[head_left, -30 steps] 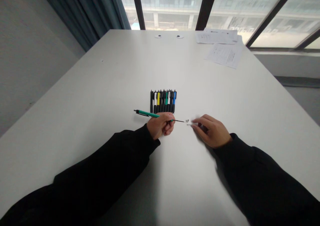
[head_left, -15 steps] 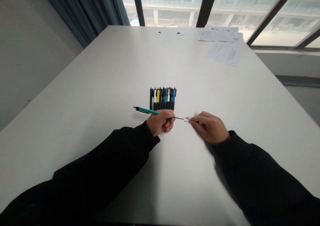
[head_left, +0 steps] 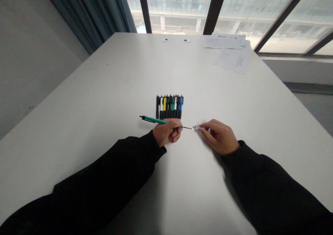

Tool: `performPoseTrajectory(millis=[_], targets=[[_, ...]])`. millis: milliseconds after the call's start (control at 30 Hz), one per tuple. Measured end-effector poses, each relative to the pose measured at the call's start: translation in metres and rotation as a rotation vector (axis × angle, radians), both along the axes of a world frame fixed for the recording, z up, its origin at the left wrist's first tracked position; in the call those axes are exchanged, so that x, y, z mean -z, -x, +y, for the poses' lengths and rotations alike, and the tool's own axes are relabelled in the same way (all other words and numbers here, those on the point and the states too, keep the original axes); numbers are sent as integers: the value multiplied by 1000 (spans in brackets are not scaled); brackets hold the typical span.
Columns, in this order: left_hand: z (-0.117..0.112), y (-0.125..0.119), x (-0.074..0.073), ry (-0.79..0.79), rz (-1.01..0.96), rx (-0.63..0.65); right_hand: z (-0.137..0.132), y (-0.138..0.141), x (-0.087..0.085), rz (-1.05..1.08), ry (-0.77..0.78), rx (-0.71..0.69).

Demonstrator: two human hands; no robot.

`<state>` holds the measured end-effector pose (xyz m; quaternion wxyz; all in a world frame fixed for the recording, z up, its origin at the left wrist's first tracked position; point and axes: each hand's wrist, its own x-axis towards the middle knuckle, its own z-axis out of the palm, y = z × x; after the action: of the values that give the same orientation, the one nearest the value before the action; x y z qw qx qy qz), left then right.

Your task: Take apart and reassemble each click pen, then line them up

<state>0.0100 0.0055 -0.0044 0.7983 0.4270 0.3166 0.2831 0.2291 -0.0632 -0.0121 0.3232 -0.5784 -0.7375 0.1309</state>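
My left hand [head_left: 168,131] is closed around a green click pen [head_left: 153,120], its clicker end pointing left. From the pen's other end a thin dark refill [head_left: 186,127] sticks out to the right. At the refill's tip is a small shiny, whitish piece [head_left: 194,127], too small to make out clearly. The thumb and index fingertip of my right hand [head_left: 220,135] are pinched at the right side of this piece. A row of click pens [head_left: 169,106], black, white, yellow, green and blue, lies just beyond my left hand, which covers some of their lower ends.
The white table [head_left: 130,72] stretches to a window at the back. Several printed papers [head_left: 229,56] lie at the far right. Two small oval white pieces with dark marks [head_left: 164,40] are near the back edge. A blue-grey curtain [head_left: 91,13] hangs at the back left.
The view has tilted slightly, so everything sits a little lower in the picture. My right fingers have shifted slightly right from the refill tip; my left hand keeps its hold on the pen.
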Motion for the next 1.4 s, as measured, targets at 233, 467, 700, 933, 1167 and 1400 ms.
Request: performPoseTrajectory(millis=[233, 467, 700, 933, 1167, 1400], targets=[[0, -2, 2, -53, 16, 56, -8, 17, -4, 237, -110, -130], [-1, -2, 2, -78, 51, 83, -5, 21, -5, 218, -82, -113], [-1, 0, 4, -91, 55, 96, -4, 13, -6, 109, -80, -137], [-2, -3, 0, -29, 48, -83, -5, -17, -4, -6, -63, -154], [0, -2, 3, -31, 27, -120, -3, -31, 1, -184, 51, -200], [0, -1, 4, -31, 26, -109, -1, -31, 3, -231, 49, -183]])
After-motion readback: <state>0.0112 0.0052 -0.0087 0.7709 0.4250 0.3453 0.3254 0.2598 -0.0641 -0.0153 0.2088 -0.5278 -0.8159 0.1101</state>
